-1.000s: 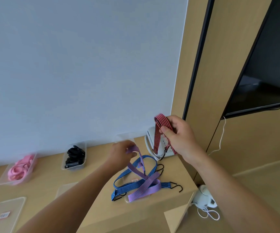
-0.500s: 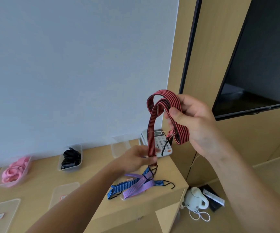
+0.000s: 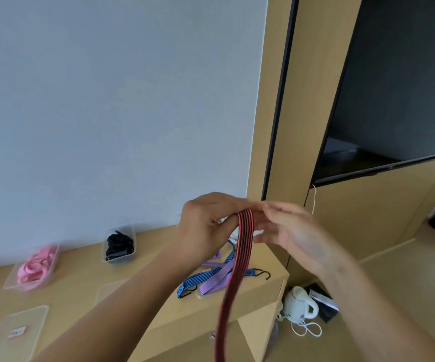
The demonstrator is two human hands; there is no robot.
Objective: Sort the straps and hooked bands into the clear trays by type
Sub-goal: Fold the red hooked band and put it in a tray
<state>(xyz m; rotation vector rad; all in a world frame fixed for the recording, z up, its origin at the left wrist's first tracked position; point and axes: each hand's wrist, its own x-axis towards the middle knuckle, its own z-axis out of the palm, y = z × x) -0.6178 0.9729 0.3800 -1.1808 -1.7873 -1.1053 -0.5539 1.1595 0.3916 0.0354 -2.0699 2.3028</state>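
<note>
Above the right end of the desk (image 3: 85, 278), my left hand (image 3: 206, 220) and right hand (image 3: 289, 231) meet with the red band (image 3: 242, 257) between them. The band's top bend sits over the curled fingers of the left hand, which grip it. The right hand reaches to the same bend from the other side with its fingers stretched out. From that point the band hangs down in front of the blue band (image 3: 198, 280) and the purple band (image 3: 215, 282), which lie crossed on the desk top. The right hand is blurred, so I cannot tell whether it pinches the band or only touches it. The band's lower run is also blurred, and its end is cut off by the bottom edge of the view. The band is flat and red, with thin black lines running along its length. Farther left on the desk, near the wall, stand the black-strap tray (image 3: 122, 259) and the pink-strap tray (image 3: 15, 284).
</note>
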